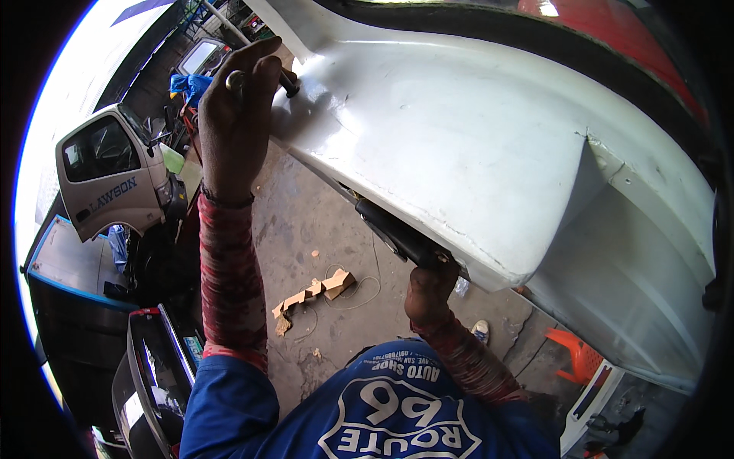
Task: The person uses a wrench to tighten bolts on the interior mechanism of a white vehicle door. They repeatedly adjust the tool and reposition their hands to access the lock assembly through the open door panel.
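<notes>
A white vehicle body panel with a lower edge that juts toward me fills the upper right. My left hand, wearing a ring, is raised at the panel's far left corner. Its fingers are closed round a short dark rod with a flat round end, close to the white surface. Below the panel's lower edge, my right hand is closed on the near end of a long black handle-like part. That part lies along the underside of the edge; whether it is fixed there I cannot tell.
On the concrete floor lie a torn cardboard strip and a thin wire loop. A white truck cab stands at left, above a dark car. An orange plastic chair is at lower right, beside a white frame.
</notes>
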{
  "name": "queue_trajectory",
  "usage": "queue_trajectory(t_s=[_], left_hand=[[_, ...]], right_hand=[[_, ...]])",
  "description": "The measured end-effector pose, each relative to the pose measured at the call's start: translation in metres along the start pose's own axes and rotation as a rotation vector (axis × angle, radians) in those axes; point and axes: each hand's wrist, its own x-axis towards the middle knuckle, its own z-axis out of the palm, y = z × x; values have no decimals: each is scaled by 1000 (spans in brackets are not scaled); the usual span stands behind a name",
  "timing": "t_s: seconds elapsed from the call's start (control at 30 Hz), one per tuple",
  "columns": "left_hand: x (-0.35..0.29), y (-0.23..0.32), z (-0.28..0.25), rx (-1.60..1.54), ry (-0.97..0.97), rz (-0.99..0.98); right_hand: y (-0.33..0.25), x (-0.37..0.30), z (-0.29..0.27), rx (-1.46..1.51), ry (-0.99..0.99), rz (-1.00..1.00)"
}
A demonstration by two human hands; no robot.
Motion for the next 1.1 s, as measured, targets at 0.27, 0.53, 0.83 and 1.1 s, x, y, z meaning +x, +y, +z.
queue_trajectory(t_s=[0.27, 0.53, 0.83, 1.1], left_hand=[[-1, 3, -6, 123, -65, -65], [8, -1, -5, 227, -62, 96], [10, -3, 1, 60, 17, -116], [12, 3, 4, 60, -31, -103]], right_hand=[[-1, -3, -1, 266, -94, 237], [-7, 13, -10, 553, -214, 438], [-2, 25, 1, 776, -62, 541], [2, 14, -3, 698, -189, 555]])
